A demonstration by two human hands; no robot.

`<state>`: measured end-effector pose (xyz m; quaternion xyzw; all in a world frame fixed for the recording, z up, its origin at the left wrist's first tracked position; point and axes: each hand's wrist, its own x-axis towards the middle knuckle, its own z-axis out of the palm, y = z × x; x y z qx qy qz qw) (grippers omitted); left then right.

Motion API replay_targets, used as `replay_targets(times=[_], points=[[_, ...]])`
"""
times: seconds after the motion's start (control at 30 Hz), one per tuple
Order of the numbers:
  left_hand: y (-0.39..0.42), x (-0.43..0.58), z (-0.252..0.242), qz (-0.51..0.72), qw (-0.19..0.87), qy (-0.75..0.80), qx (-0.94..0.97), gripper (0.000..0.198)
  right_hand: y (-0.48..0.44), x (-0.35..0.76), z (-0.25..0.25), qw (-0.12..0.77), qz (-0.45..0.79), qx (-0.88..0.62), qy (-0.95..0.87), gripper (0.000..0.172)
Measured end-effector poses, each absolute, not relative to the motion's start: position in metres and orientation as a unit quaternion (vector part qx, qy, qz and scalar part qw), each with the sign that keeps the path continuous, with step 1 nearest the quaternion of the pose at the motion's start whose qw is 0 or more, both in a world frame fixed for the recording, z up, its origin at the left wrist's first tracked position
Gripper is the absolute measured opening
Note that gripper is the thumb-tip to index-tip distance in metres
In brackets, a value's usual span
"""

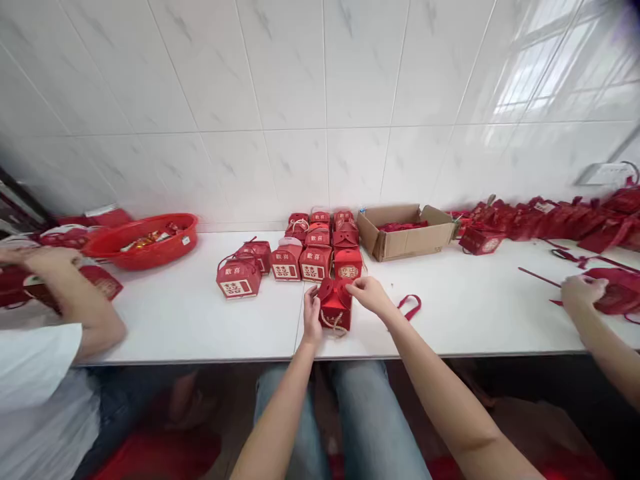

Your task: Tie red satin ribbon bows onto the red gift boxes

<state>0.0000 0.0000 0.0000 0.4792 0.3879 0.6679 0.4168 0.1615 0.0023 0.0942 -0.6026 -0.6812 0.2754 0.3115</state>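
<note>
Two hands meet on a red box (334, 305) at the near edge of the table (200, 320): left hand (311, 313) clasps its nine o'clock side, right hand (367, 293) pinches the top flap; more boxes (310, 257) cluster at twelve.

Above the surface (200, 320), the left grip (312, 313) and right grip (367, 293) are bare. The left forearm (280, 413) and right forearm (440, 387) are also bare all the way back across the surface's near edge to the bottom of the view. Below that edge, both legs are in faded blue-grey denim jeans (370, 413), the cloth softly creased along the thighs.
</note>
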Motion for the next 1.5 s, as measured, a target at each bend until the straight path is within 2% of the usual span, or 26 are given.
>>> replay_targets(times=[0.3, 0.47, 0.57, 0.67, 0.83, 0.97, 1.17, 1.33, 1.5], points=[[-0.002, -0.004, -0.003, 0.655, 0.388, 0.399, 0.511, 0.05, 0.021, 0.158, 0.097, 0.281, 0.275, -0.598, -0.698, 0.029], [0.001, -0.018, 0.023, 0.578, 0.362, 0.37, 0.631, 0.066, 0.017, 0.16, 0.091, 0.323, 0.245, -0.607, -0.684, 0.02], [0.005, -0.024, 0.046, 0.478, 0.331, 0.37, 0.724, 0.054, 0.013, 0.158, 0.089, 0.343, 0.25, -0.599, -0.679, 0.02], [0.008, -0.024, 0.065, 0.416, 0.335, 0.414, 0.737, 0.039, 0.01, 0.155, 0.09, 0.362, 0.259, -0.587, -0.676, 0.023], [0.004, -0.025, 0.083, 0.372, 0.336, 0.441, 0.744, 0.053, 0.005, 0.158, 0.091, 0.386, 0.266, -0.568, -0.676, 0.015], [-0.002, -0.025, 0.095, 0.294, 0.283, 0.431, 0.805, 0.038, 0.002, 0.162, 0.088, 0.395, 0.277, -0.559, -0.674, 0.011], [0.0, -0.012, 0.107, 0.27, 0.237, 0.431, 0.828, 0.022, -0.003, 0.161, 0.084, 0.419, 0.277, -0.554, -0.664, 0.017], [0.001, -0.009, 0.109, 0.248, 0.218, 0.447, 0.832, 0.037, -0.007, 0.162, 0.08, 0.426, 0.278, -0.552, -0.66, 0.028], [-0.003, -0.008, 0.107, 0.229, 0.196, 0.464, 0.833, 0.029, -0.005, 0.164, 0.069, 0.435, 0.261, -0.553, -0.661, 0.031]])
